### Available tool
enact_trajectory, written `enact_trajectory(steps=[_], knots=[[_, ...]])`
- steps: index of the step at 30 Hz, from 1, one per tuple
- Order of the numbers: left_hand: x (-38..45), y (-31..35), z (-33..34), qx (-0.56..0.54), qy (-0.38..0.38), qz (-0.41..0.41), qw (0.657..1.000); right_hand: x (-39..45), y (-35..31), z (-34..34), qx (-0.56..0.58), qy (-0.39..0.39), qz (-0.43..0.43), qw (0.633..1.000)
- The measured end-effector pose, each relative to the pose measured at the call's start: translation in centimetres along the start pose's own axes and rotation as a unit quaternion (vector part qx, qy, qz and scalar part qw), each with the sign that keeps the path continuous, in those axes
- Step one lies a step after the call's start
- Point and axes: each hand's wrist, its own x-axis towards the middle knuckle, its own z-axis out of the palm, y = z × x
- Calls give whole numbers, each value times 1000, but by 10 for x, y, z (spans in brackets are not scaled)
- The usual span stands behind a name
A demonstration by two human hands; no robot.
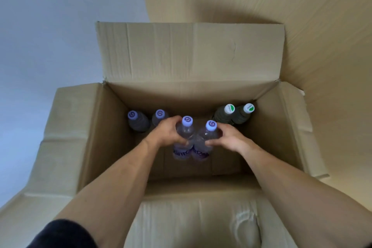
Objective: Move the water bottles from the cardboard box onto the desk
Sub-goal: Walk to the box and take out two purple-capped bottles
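Both arms down in the cardboard box (96, 131): my left hand (168, 132) wraps one purple-capped bottle (184, 137), my right hand (229, 137) clamps the bottle beside it (205, 139), the two touching. Two more purple-capped bottles (138, 121) and two green-capped bottles (233, 115) stand at the far wall.
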Motion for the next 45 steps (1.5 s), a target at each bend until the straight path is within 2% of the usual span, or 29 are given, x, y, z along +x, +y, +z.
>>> enact_trajectory(steps=[4,10,15,18,24,28,33,37,45], knots=[[-20,8,-6,-149,-28,-6,988,-27,-5,-11,172,-24,-6,985],[-45,32,-8,-377,-7,-12,926,-61,-26,-17,366,-29,12,930],[-59,68,-14,-471,2,-20,882,-81,-57,-21,523,32,2,852],[-68,89,-23,-493,17,-37,869,-95,-76,-27,555,31,-14,831],[-92,114,-43,-518,-10,-31,855,-113,-95,-42,530,-6,-47,847],[-113,122,-53,-524,-32,-31,851,-120,-101,-51,475,-29,-88,875],[-140,134,-55,-527,-41,-5,849,-130,-108,-62,450,-45,-86,888],[-159,147,-49,-519,-4,5,855,-136,-110,-75,427,-59,-89,898],[-198,152,-40,-529,94,34,842,-146,-134,-80,389,-124,-113,906]])
